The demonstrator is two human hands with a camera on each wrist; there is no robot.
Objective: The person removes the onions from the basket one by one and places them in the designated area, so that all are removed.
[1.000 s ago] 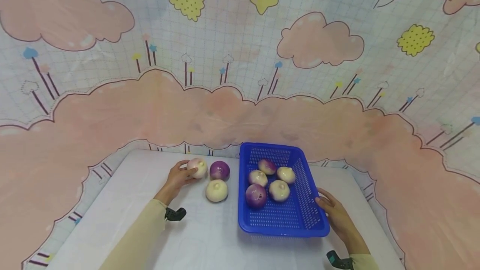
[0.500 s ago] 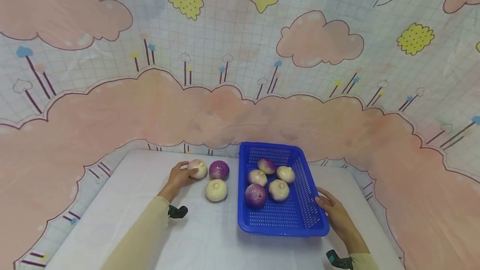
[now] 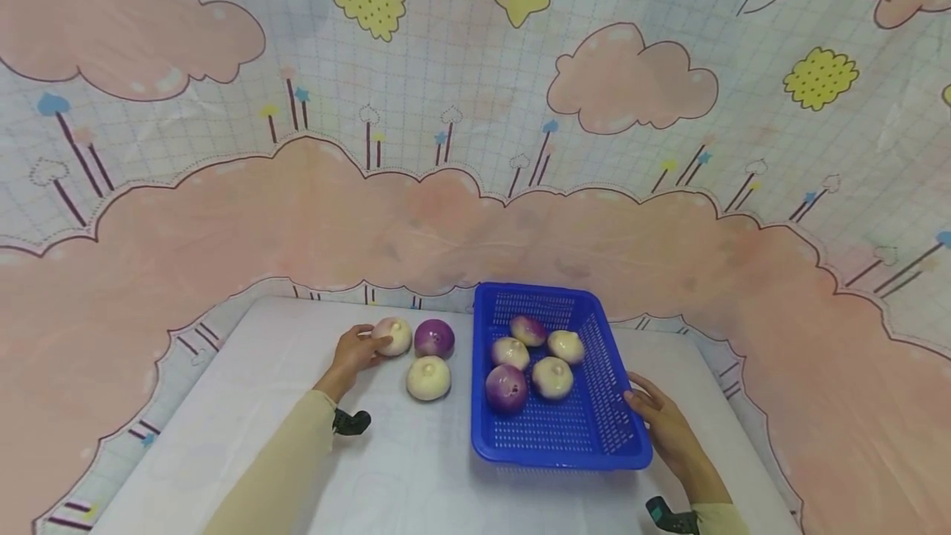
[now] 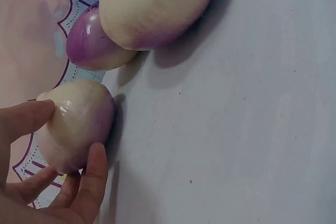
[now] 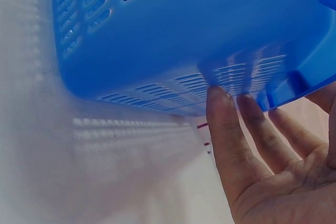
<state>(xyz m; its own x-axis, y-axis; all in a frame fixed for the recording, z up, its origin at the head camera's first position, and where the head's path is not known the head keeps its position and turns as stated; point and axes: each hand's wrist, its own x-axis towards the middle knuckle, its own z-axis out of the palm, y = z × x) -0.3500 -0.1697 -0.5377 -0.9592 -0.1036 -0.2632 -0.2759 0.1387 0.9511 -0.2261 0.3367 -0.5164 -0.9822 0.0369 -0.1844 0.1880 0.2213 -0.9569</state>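
Observation:
My left hand (image 3: 357,353) grips a pale turnip (image 3: 394,336) with a pinkish-purple side, at the left of the group on the table. In the left wrist view its thumb lies on one side of the turnip and fingers on the other. Beside it are a purple turnip (image 3: 434,338) and a cream one (image 3: 428,378). My right hand (image 3: 665,426) holds the right rim of a blue plastic basket (image 3: 560,459), thumb at the rim; in the right wrist view the fingertips (image 5: 219,97) meet its slotted outer wall. Several purple and white turnips (image 3: 552,378) lie inside the basket.
A white-covered table (image 3: 394,477) carries everything. Right behind it hangs a backdrop (image 3: 416,229) printed with clouds and stars. A dark wrist-worn device (image 3: 352,422) sits at the left cuff, and a similar device (image 3: 669,516) at the right.
Very little differs: the left forearm and the turnip in the left hand have shifted slightly. The right hand stays at the basket rim.

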